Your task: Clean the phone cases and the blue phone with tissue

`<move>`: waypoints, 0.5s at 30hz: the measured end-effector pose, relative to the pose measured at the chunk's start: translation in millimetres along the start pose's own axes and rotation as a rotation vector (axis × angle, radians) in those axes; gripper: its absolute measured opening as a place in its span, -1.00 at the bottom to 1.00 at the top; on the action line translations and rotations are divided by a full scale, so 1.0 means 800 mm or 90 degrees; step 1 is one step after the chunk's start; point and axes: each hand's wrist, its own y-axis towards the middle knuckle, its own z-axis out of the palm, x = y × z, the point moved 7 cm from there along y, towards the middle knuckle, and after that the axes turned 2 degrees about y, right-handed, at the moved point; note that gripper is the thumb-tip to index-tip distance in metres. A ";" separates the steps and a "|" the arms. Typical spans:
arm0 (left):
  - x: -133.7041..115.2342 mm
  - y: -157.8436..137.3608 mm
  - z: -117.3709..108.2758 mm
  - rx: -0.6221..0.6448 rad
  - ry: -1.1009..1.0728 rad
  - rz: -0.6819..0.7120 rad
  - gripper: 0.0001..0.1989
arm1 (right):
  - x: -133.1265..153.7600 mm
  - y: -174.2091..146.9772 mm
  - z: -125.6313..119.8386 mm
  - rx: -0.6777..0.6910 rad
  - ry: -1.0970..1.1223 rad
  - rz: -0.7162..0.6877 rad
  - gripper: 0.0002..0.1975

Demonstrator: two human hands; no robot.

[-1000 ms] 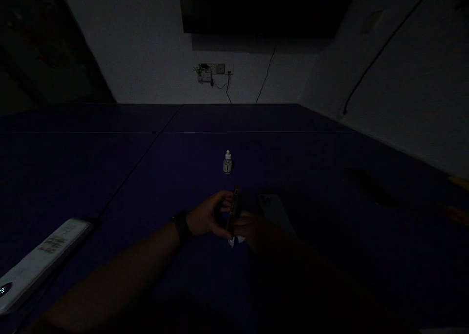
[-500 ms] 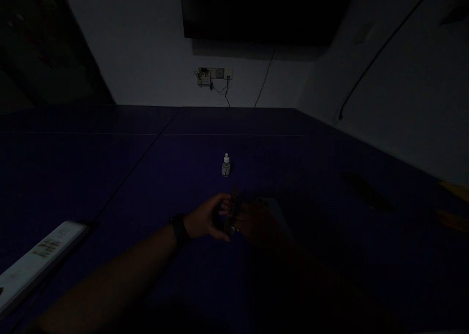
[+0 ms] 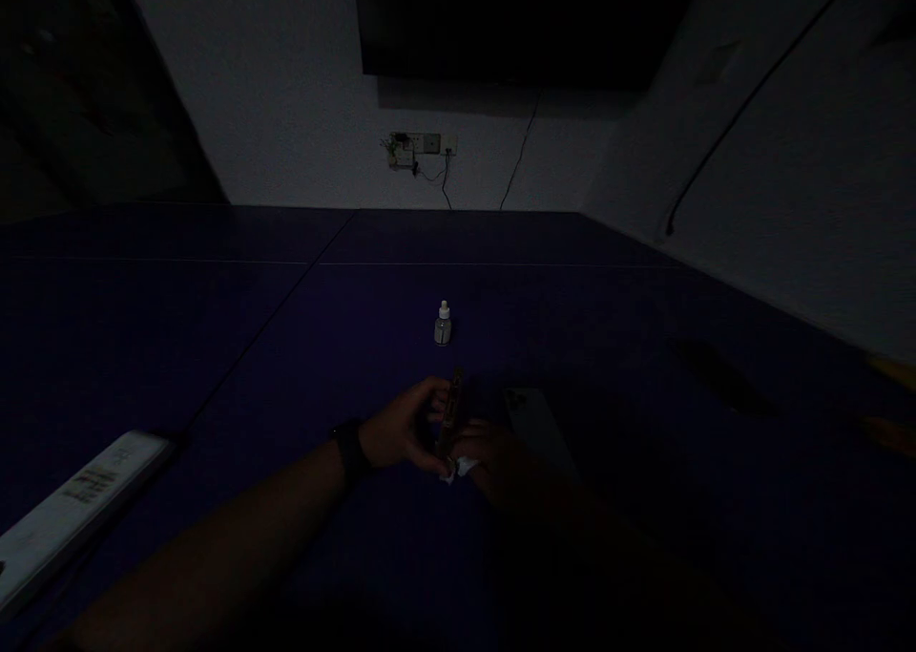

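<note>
My left hand (image 3: 401,431), with a dark watch on the wrist, grips a thin, upright brownish board (image 3: 451,406) between fingers and thumb. Seen nearly edge-on in dim light, the board does not show its exact kind. My right hand (image 3: 495,453) is closed on a crumpled white tissue (image 3: 467,465) and presses it against the board's lower, near end. Beyond both hands stands a small clear bottle (image 3: 443,329) with a white top. A pale smartphone (image 3: 545,431) lies face down beside my right hand, partly covered by the hand and forearm.
On the left a white power strip (image 3: 86,499) lies along the purple tabletop (image 3: 322,347). A dark flat object (image 3: 719,375) and an orange item (image 3: 891,432) are at the right. Wall sockets (image 3: 422,146) and a large screen (image 3: 530,22) are behind.
My right hand has shifted down along the board towards me, and more of the white tissue and the smartphone shows. My left hand keeps its hold on the board.
</note>
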 end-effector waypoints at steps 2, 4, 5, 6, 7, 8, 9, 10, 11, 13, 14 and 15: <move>0.000 0.000 0.000 0.006 0.007 -0.011 -0.03 | -0.001 0.000 -0.005 -0.017 0.080 0.074 -0.68; 0.001 -0.001 0.000 0.005 0.016 -0.023 -0.03 | -0.004 -0.001 -0.008 -0.018 0.141 0.151 -0.73; 0.002 -0.001 -0.001 0.000 0.016 -0.026 -0.01 | -0.006 -0.002 -0.009 -0.017 0.168 0.186 -0.76; 0.003 -0.001 -0.002 -0.003 0.015 -0.028 0.00 | -0.008 -0.002 -0.010 -0.020 0.194 0.221 -0.78; 0.005 -0.002 -0.003 -0.007 0.012 -0.027 0.02 | -0.009 -0.003 -0.012 -0.023 0.217 0.251 -0.80; 0.006 -0.002 -0.003 -0.008 0.008 -0.026 0.04 | -0.011 -0.004 -0.013 -0.026 0.237 0.276 -0.81; 0.007 -0.003 -0.003 -0.009 0.005 -0.023 0.04 | -0.012 -0.005 -0.015 -0.027 0.251 0.295 -0.81; 0.009 -0.003 -0.003 -0.008 0.004 -0.023 0.04 | -0.013 -0.006 -0.015 -0.029 0.259 0.308 -0.81; 0.009 -0.003 -0.003 -0.007 0.003 -0.023 0.04 | -0.014 -0.006 -0.016 -0.031 0.259 0.316 -0.81; 0.010 -0.003 -0.003 -0.004 0.002 -0.025 0.03 | -0.016 -0.007 -0.015 -0.029 0.248 0.317 -0.80; 0.010 -0.003 -0.003 -0.001 0.004 -0.027 0.02 | -0.017 -0.007 -0.012 -0.022 0.241 0.306 -0.80; 0.009 -0.003 -0.003 0.001 0.005 -0.027 0.01 | -0.016 -0.006 -0.009 -0.011 0.232 0.286 -0.79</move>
